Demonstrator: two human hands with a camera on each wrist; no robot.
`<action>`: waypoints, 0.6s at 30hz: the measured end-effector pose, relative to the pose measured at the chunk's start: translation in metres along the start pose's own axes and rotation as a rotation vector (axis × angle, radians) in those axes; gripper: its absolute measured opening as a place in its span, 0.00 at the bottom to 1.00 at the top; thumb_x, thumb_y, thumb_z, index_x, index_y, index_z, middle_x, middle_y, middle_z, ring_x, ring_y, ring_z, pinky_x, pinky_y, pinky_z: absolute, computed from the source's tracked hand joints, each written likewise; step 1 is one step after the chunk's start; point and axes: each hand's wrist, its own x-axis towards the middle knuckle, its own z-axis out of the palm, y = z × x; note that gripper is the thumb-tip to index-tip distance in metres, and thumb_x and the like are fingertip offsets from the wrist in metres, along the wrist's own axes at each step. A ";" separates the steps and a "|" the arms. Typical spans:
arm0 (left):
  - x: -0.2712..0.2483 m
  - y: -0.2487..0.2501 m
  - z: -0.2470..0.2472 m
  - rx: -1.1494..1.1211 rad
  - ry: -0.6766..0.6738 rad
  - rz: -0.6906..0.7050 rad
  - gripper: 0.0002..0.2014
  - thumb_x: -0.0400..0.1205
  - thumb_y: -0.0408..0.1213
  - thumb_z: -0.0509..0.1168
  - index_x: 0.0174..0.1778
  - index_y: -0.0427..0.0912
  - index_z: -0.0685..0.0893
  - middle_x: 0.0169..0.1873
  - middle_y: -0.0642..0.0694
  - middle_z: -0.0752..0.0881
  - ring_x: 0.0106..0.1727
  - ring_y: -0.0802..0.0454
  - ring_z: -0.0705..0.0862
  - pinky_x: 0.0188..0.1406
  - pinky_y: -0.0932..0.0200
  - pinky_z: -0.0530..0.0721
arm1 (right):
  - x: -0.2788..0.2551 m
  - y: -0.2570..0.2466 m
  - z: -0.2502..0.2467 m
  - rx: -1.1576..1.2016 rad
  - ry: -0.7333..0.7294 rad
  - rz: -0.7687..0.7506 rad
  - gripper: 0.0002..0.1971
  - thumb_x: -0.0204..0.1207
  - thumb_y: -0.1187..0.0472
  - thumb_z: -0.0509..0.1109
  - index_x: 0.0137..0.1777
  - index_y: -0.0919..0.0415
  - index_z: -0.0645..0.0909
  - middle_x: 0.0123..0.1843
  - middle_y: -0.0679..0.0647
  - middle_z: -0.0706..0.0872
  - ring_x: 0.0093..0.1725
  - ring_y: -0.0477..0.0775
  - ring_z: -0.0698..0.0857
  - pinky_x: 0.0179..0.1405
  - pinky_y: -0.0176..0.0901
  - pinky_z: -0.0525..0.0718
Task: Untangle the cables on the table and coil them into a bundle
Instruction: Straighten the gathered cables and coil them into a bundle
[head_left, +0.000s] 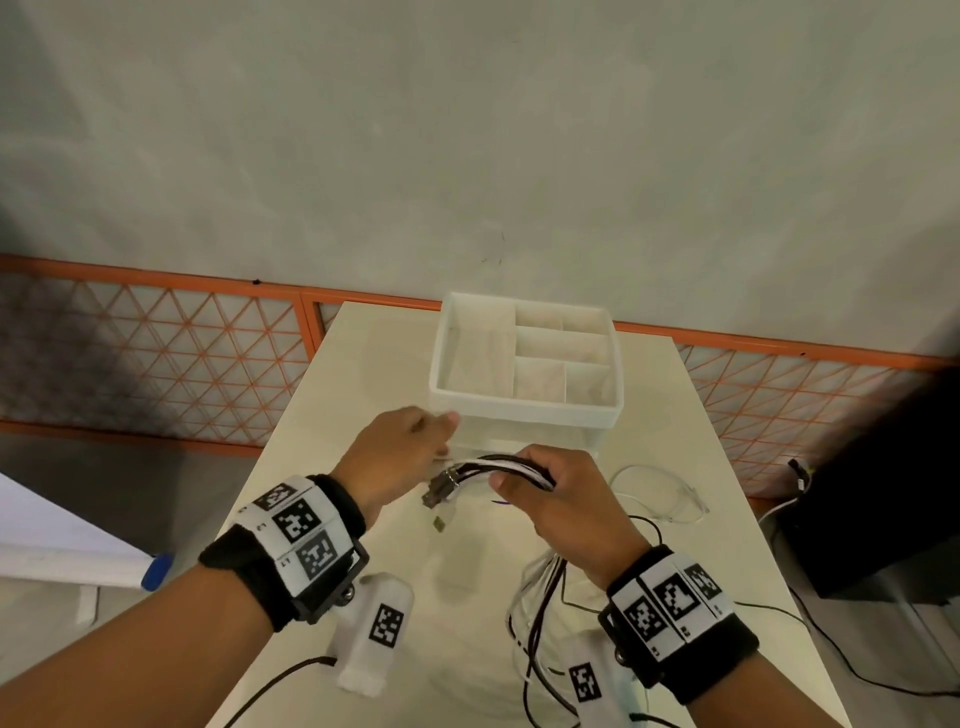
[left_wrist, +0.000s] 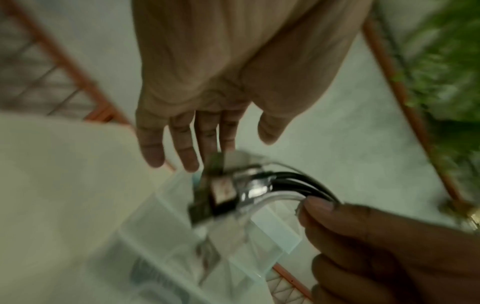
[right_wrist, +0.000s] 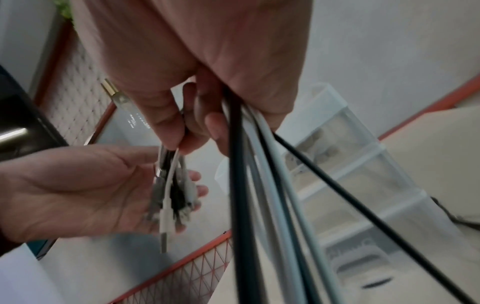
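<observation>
My right hand (head_left: 540, 483) grips a bundle of black and white cables (head_left: 514, 467) above the white table (head_left: 363, 395). The bundle's plugs (head_left: 441, 486) stick out to the left of the fist. The cables' long ends (head_left: 540, 597) hang from under the fist down onto the table. In the right wrist view the cables (right_wrist: 240, 164) run through the curled fingers (right_wrist: 166, 123). My left hand (head_left: 415, 441) is open beside the plugs. Its straight fingers (left_wrist: 187, 148) touch the plugs (left_wrist: 223, 189), and its flat palm (right_wrist: 78, 191) lies behind them (right_wrist: 168, 197).
A white compartment box (head_left: 524, 410) stands just beyond the hands. A thin white cable (head_left: 670, 493) and a thin black cable (head_left: 649, 525) lie loose on the right of the table. A black object (head_left: 883, 493) sits off the right edge. An orange lattice fence (head_left: 156, 353) runs behind.
</observation>
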 end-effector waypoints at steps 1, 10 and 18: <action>-0.001 0.003 -0.001 0.150 0.058 0.112 0.19 0.85 0.53 0.61 0.49 0.40 0.86 0.44 0.48 0.89 0.42 0.56 0.86 0.36 0.69 0.81 | 0.000 -0.004 0.000 -0.055 -0.016 -0.013 0.07 0.78 0.56 0.75 0.40 0.56 0.88 0.28 0.50 0.82 0.26 0.43 0.75 0.30 0.39 0.73; -0.012 0.020 0.032 0.344 -0.199 0.347 0.36 0.85 0.67 0.42 0.35 0.49 0.90 0.27 0.56 0.89 0.32 0.64 0.86 0.40 0.66 0.79 | 0.002 -0.029 0.001 -0.136 -0.048 -0.233 0.10 0.74 0.67 0.71 0.52 0.56 0.89 0.43 0.46 0.94 0.44 0.43 0.91 0.47 0.42 0.90; -0.008 0.022 -0.001 0.341 -0.362 0.230 0.33 0.81 0.69 0.51 0.28 0.43 0.83 0.17 0.53 0.68 0.20 0.55 0.65 0.25 0.64 0.68 | -0.012 -0.012 -0.030 0.240 -0.074 -0.037 0.26 0.79 0.45 0.69 0.27 0.63 0.70 0.28 0.60 0.62 0.25 0.54 0.58 0.27 0.49 0.57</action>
